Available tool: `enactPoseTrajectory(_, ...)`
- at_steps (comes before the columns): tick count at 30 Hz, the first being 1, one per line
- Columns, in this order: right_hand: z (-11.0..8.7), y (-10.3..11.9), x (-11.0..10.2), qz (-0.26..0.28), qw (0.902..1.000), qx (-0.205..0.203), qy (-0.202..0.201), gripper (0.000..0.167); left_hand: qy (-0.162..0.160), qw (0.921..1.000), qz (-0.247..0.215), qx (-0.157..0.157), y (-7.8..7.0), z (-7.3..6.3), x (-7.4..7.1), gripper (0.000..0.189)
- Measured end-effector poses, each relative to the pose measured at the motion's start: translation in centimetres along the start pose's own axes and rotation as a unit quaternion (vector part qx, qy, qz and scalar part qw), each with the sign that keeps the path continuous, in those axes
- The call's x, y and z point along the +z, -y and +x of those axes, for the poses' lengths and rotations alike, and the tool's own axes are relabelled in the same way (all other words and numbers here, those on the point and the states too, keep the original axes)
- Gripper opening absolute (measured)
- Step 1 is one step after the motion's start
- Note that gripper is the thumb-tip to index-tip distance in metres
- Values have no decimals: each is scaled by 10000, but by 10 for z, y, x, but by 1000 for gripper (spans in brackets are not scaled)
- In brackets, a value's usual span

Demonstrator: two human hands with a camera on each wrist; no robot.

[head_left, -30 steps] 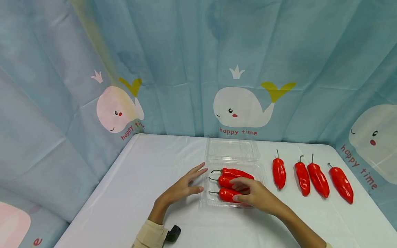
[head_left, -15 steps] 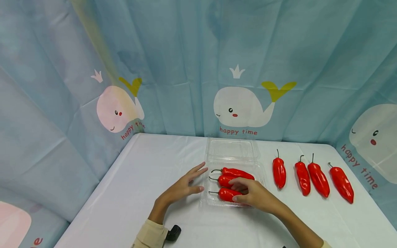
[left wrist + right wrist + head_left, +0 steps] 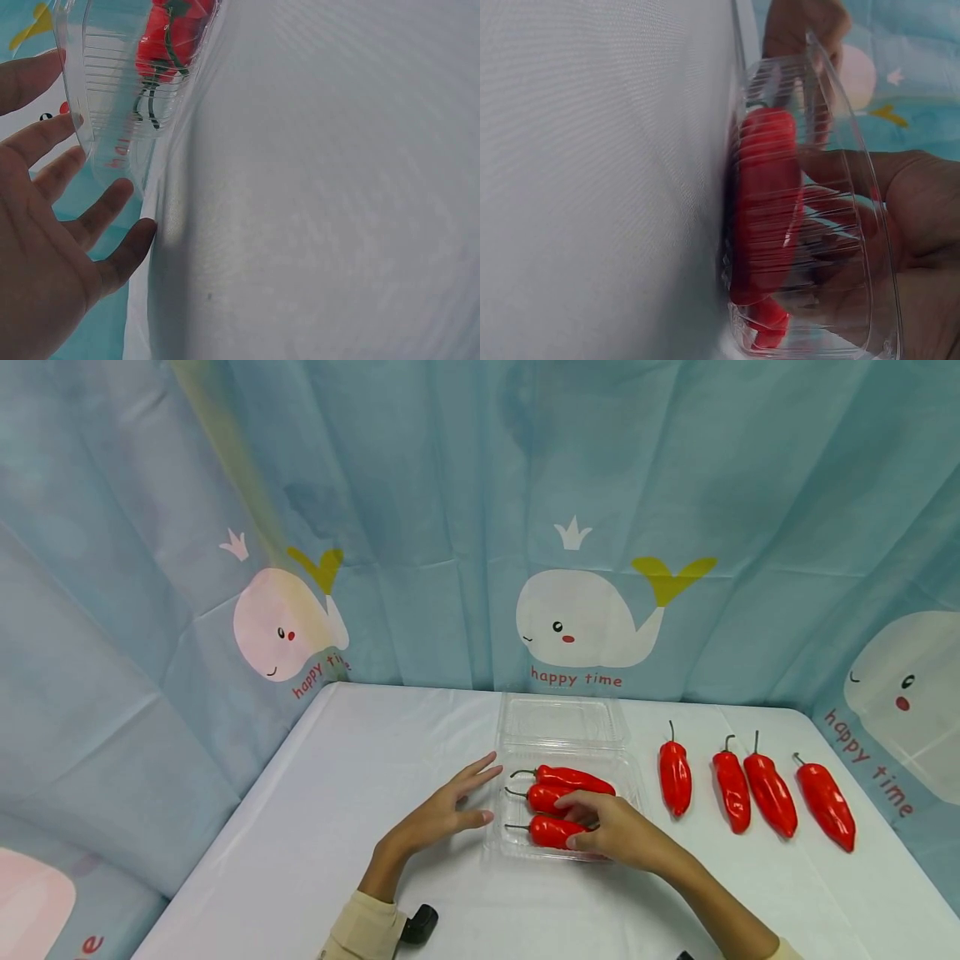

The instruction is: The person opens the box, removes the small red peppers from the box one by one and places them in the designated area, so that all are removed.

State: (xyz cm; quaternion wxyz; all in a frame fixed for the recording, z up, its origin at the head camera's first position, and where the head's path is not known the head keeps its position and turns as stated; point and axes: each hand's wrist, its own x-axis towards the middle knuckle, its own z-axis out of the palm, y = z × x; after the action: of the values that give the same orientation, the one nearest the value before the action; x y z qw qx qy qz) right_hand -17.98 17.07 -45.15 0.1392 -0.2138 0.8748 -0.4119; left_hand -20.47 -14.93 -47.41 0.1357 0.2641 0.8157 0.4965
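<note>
A clear plastic clamshell box (image 3: 630, 768) lies with its lid (image 3: 562, 723) folded back. Three red peppers lie across it, stems leftward: the far pepper (image 3: 573, 778), the middle pepper (image 3: 543, 797) and the near pepper (image 3: 551, 832). My right hand (image 3: 630, 833) reaches in from the right; its thumb and curled fingers hold the near pepper, which shows through the box wall in the right wrist view (image 3: 769, 202). The right ends of the middle and near peppers are hidden by that hand. My left hand (image 3: 438, 817), fingers spread, stands at the box's left rim; contact is unclear.
Right of the box, several more red peppers lie spaced on the white tablecloth (image 3: 375, 727), among them one pepper (image 3: 675, 779) nearest the box and one (image 3: 827, 806) farthest right. A blue whale-print curtain (image 3: 427, 627) rises behind the table.
My right thumb and the near pepper have shifted very slightly to the right. The left hand, the box and the other peppers stay as they were.
</note>
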Motion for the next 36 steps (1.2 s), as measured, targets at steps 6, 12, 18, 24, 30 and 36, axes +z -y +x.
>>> enactPoseTrajectory(6, 0, -1, 0, 8, 10000, 0, 20, 48, 12, 10000, -61, 10, -4, 0, 0, 71)
enactPoseTrajectory(12, 0, -1, 0, -4, 10000, 59, -46, 48, -3, 10000, -77, -42, -6, 0, 0, 70)
enactPoseTrajectory(18, -1, 0, 0, 40, 9997, 101, -225, 48, -17, 10000, -73, -48, -4, 0, 0, 70)
enactPoseTrajectory(24, -2, 1, -1, 99, 9989, 54, -452, 44, -29, 10000, -40, -11, -2, -1, 1, 70)
enactPoseTrajectory(30, -3, 2, -3, 255, 9978, -25, -613, 46, -37, 10000, -28, -20, -1, -1, 1, 69)
enactPoseTrajectory(36, -4, 6, -6, 422, 9957, 56, -818, 49, -21, 10000, -22, 6, -2, -1, 0, 69)
